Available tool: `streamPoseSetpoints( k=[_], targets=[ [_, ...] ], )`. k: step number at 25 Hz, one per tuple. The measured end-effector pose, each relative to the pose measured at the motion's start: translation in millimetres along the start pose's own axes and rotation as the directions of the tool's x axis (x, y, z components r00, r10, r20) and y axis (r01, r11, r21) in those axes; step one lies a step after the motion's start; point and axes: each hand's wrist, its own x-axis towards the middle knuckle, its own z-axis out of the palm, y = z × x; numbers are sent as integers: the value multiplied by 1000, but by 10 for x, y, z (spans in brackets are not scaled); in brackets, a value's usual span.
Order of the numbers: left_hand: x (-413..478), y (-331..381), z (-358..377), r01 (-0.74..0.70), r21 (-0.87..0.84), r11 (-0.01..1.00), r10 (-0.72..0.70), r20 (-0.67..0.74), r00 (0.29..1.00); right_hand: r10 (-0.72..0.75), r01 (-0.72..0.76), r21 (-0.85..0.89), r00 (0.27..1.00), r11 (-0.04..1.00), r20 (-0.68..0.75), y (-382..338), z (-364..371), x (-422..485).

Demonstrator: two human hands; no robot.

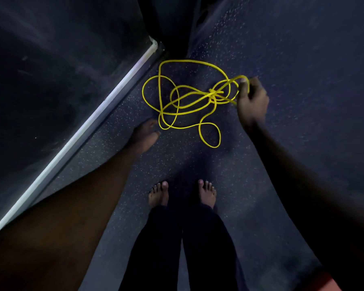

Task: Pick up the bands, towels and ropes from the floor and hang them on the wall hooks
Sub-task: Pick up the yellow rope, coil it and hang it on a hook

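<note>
One yellow rope lies in a loose tangle on the dark speckled floor, ahead of the person's bare feet. The right hand is at the tangle's right end, fingers curled round a couple of loops, thumb on top, so it grips the rope there. Strands bunch and cross just left of that hand. From the grip, the rest of the rope spreads leftward and toward the feet: wide loops to the left and one loop trailing down toward the feet, all flat on the floor. The long spread runs roughly right to left, away from the gripping hand. The left hand reaches in from the lower left, fingers straight and holding nothing, tips just beside the lower-left loops. Contact there cannot be told; it is too dark. So the right hand has the bunch and the left is nearer the slack. Judgement: a lift from the right alone would drag the loops, so the left likely gathers the far loops. A pale strip runs diagonally at the left edge of the floor. No hooks, bands or towels are in view. The rope is not yet off the floor.
</note>
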Motion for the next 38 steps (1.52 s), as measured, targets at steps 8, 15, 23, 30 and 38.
streamPoseSetpoints(
  k=[8,15,23,30,38],
  targets=[
    [-90,181,127,-33,74,997,33,10,999,140,-186,-131,944,974,-299,254,-712,135],
    [-80,52,422,-40,169,985,31,54,998,320,-4,-611,854,792,409,2744,914,-1851],
    [706,247,1171,-258,414,873,243,90,966,233,-253,-152,962,955,-142,1744,32,-549],
    [1127,141,1350,-197,725,660,71,200,977,166,-166,-31,986,986,-3,1536,285,-767],
    [450,329,739,-150,178,972,166,-76,983,214,-213,26,977,977,-20,737,19,-719]
  ],
)
